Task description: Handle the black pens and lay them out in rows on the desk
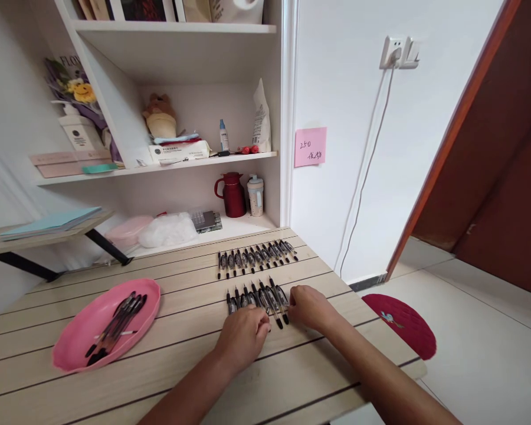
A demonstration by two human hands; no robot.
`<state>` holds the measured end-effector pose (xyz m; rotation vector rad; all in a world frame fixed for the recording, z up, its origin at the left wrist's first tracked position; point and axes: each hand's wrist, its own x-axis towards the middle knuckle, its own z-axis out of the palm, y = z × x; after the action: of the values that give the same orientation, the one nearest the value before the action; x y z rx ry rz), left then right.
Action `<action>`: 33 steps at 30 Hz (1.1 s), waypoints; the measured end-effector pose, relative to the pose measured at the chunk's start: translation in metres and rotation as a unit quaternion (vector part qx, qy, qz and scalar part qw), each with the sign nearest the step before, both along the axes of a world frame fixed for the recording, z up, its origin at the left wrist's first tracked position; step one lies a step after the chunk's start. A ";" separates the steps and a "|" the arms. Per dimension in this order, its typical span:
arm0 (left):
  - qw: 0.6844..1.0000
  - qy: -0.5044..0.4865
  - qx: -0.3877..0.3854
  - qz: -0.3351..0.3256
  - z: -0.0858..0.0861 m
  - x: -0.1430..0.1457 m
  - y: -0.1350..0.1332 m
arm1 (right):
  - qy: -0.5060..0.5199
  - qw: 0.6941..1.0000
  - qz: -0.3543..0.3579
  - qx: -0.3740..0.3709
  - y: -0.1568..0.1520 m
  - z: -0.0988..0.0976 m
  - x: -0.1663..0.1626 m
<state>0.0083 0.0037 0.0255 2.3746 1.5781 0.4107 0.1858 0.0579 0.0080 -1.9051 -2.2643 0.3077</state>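
Soft light fell brightest on the wall [336, 71], leaving the shelves [177, 56] and door [504, 165] dimmer. A faint shadow spread across the counter [181, 330] beneath the right forearm [380, 372]. Wide-angle distortion slanted lines near the edges; the middle looked fairly sharp

Likely home: plush toy [160, 107], red jug [235, 196], shelves [172, 27].

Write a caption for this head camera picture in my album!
Left hand and right hand at the nearer pen row, pink tray nearby.
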 end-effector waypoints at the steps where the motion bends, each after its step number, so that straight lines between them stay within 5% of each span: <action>1: 1.000 0.002 0.000 0.002 0.000 0.001 0.001 | 0.006 1.000 -0.005 -0.003 -0.001 0.001 0.002; 8: 0.997 0.018 0.014 0.069 0.004 0.023 0.017 | 0.096 0.995 -0.035 0.005 -0.008 0.008 0.009; 15: 0.972 -0.182 -0.105 0.109 0.002 0.040 0.029 | 0.266 0.963 -0.005 0.033 -0.023 0.011 0.003; 24: 0.994 0.064 0.003 0.085 0.000 0.045 0.026 | 0.016 0.998 -0.043 0.037 -0.016 -0.012 0.011; 33: 0.993 0.032 0.017 0.112 0.002 0.034 0.027 | 0.006 0.998 -0.056 0.026 -0.017 -0.007 0.016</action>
<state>0.0427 0.0306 0.0272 2.2627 1.8895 0.4136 0.2017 0.0413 0.0012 -1.9887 -2.1270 0.2407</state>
